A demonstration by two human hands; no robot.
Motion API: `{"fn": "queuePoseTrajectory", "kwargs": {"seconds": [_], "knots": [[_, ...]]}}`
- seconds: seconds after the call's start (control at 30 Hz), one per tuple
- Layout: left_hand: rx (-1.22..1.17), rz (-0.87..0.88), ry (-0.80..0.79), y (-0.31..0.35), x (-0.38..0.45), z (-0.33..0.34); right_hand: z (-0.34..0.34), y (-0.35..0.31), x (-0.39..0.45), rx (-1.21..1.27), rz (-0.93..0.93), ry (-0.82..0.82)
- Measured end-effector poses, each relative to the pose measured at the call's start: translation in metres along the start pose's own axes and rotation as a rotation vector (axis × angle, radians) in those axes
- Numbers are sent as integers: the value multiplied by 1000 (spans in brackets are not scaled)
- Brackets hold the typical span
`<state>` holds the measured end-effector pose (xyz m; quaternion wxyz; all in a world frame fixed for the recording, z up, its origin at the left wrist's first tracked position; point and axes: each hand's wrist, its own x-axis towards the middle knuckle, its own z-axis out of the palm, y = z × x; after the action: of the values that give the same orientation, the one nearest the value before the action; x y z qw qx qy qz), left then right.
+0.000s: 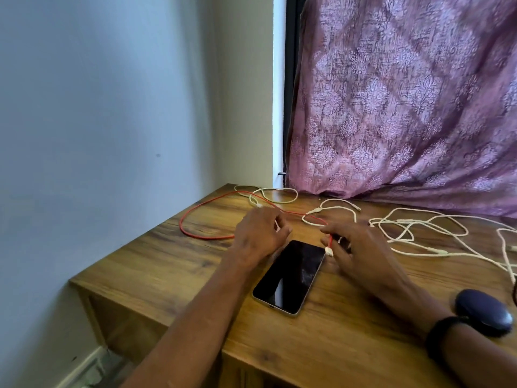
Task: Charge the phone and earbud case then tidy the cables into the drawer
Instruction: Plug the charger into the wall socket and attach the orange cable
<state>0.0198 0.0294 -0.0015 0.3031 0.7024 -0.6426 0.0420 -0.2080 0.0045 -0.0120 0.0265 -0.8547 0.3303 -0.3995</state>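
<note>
The wooden counter [173,264] carries the phone [289,277], lying face up with its long axis running from seven o'clock to one o'clock and its charging port at the near, seven o'clock end. The right hand [355,247] is nearer; its fingers pinch the red cable [207,204] by the white plug [329,251], which sits beside the phone's far corner, so the plug likely must travel toward seven o'clock. The left hand [260,233] holds a white cable [277,225] at eleven o'clock of the phone. The earbud case [484,312] lies at three o'clock.
</note>
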Motion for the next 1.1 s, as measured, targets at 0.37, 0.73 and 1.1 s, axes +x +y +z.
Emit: {"fn": "queuePoseTrajectory", "kwargs": {"seconds": [0.37, 0.73, 1.1], "knots": [[175, -99, -106, -17, 2, 1, -2, -4, -2, 66, 141, -40], [-268, 146, 394, -31, -69, -50, 17, -9, 60, -3, 201, -154], [-906, -316, 647, -82, -175, -116, 89, -101, 130, -360, 111, -364]]}}
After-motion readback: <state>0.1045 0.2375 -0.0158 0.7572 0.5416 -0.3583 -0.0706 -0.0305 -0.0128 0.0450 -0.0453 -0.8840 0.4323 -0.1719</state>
